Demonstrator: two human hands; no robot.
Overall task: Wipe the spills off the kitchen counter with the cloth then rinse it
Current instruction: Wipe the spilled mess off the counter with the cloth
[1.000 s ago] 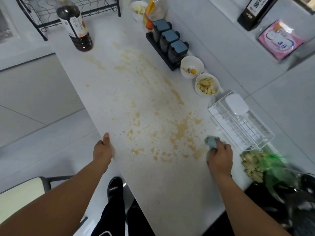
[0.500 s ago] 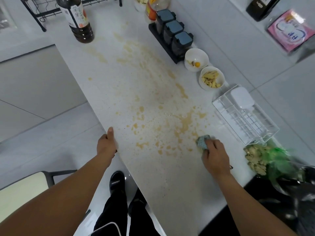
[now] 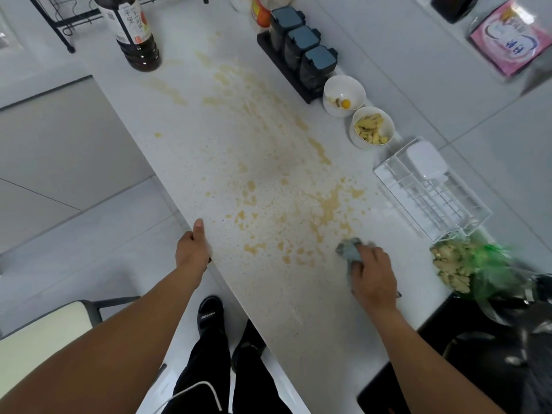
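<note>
Cloth [image 3: 350, 251] bunched under right hand [image 3: 373, 273], fingers clamped on it, beside spills [image 3: 325, 204].

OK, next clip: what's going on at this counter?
A person is wiping a brown spill off a white kitchen counter. The right hand presses a crumpled grey-blue cloth at the near right edge of the mess, while the left hand braces on the counter's edge. Most of the splatter is unwiped, stretching up toward the dark bottle. Rinsing has not begun.
</note>
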